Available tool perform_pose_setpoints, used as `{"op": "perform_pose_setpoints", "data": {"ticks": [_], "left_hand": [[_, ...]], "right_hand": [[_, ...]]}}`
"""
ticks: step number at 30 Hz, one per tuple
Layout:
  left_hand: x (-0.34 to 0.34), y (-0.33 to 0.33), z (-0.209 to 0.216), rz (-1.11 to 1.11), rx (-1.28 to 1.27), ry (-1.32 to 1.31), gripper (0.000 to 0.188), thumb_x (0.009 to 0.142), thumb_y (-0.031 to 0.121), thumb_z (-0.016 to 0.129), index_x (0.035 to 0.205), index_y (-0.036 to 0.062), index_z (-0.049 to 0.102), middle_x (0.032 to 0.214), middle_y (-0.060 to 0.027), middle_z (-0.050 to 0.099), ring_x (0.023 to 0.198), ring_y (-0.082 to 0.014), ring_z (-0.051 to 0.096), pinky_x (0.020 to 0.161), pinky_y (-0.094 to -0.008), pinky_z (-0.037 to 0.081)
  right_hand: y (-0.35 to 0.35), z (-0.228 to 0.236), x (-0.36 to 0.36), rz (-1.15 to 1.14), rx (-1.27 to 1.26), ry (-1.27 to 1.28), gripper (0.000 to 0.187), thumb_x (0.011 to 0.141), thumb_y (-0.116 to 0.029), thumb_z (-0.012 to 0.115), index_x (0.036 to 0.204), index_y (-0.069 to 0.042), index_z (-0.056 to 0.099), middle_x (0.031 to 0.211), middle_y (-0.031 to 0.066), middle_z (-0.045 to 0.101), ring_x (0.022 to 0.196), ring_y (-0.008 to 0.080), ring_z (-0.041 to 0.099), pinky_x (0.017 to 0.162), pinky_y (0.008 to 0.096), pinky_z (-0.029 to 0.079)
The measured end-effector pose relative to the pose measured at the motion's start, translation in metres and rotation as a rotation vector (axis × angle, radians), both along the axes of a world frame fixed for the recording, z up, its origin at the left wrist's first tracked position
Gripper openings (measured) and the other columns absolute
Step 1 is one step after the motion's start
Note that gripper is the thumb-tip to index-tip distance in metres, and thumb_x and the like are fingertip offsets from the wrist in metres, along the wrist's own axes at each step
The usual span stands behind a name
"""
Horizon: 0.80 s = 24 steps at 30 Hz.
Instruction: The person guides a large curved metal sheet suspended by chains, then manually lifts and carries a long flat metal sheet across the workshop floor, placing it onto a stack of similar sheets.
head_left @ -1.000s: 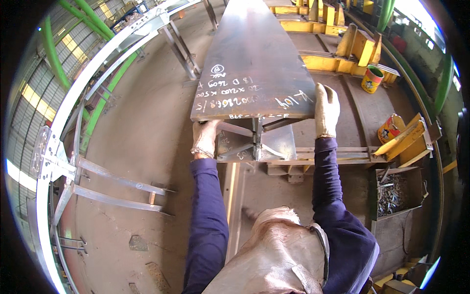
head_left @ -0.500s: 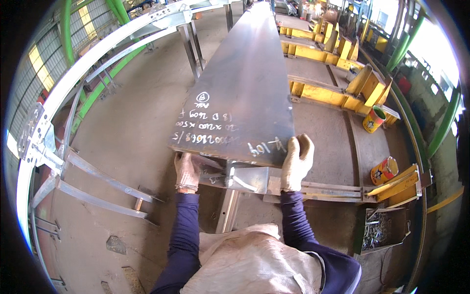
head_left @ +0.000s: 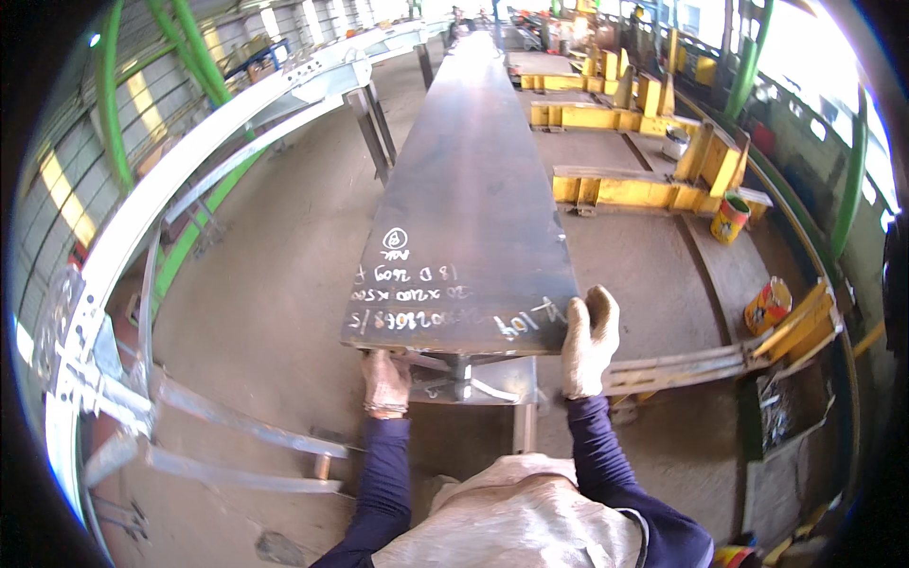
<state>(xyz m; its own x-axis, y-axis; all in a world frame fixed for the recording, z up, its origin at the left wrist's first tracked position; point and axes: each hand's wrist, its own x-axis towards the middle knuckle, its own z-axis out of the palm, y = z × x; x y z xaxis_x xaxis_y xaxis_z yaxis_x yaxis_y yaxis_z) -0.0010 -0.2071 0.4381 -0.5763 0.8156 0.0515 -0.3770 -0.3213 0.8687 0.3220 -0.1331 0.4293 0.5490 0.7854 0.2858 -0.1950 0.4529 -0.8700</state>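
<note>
The long, flat grey steel plate with white handwritten marks stretches away from you, its near end between your hands. To its right lie yellow-painted steel beams, a dark open metal box of small metal pieces and two yellow-and-red cans. Your pale-gloved right hand sits half curled against the plate's near right corner; your pale-gloved left hand reaches beneath the near left corner, its fingers hidden, so I cannot tell how closed it is.
</note>
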Motion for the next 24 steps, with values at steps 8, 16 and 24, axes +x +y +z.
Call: {"op": "perform_pose_setpoints", "data": {"ticks": [8, 16, 24], "left_hand": [[-0.008, 0.018, 0.008, -0.077, 0.043, -0.08, 0.035, 0.097, 0.02, 0.072, 0.129, 0.0181, 0.059, 0.113, -0.0004, 0.066, 0.091, -0.0147, 0.063, 0.071, -0.0343, 0.056], [0.007, 0.01, 0.028, 0.021, 0.011, -0.063, 0.033, 0.099, 0.026, 0.071, 0.129, 0.0178, 0.058, 0.114, 0.0007, 0.066, 0.093, -0.0125, 0.063, 0.075, -0.0299, 0.054], [0.006, 0.012, 0.005, 0.144, 0.036, 0.105, 0.029, 0.099, 0.03, 0.068, 0.125, 0.019, 0.06, 0.106, 0.0045, 0.065, 0.087, -0.0091, 0.06, 0.071, -0.0279, 0.051]], "right_hand": [[0.017, -0.004, -0.016, -0.074, -0.145, -0.069, 0.041, 0.096, -0.014, 0.073, 0.131, 0.004, 0.061, 0.127, 0.0185, 0.068, 0.12, 0.0251, 0.064, 0.106, 0.0368, 0.049], [0.016, -0.007, -0.016, -0.052, -0.169, -0.183, 0.036, 0.095, -0.017, 0.075, 0.124, 0.003, 0.067, 0.117, 0.0179, 0.072, 0.108, 0.026, 0.07, 0.099, 0.0368, 0.053], [0.016, 0.0, -0.004, 0.005, -0.075, -0.175, 0.035, 0.097, -0.017, 0.074, 0.124, 0.004, 0.066, 0.115, 0.0186, 0.072, 0.108, 0.0266, 0.07, 0.098, 0.0374, 0.054]]}}
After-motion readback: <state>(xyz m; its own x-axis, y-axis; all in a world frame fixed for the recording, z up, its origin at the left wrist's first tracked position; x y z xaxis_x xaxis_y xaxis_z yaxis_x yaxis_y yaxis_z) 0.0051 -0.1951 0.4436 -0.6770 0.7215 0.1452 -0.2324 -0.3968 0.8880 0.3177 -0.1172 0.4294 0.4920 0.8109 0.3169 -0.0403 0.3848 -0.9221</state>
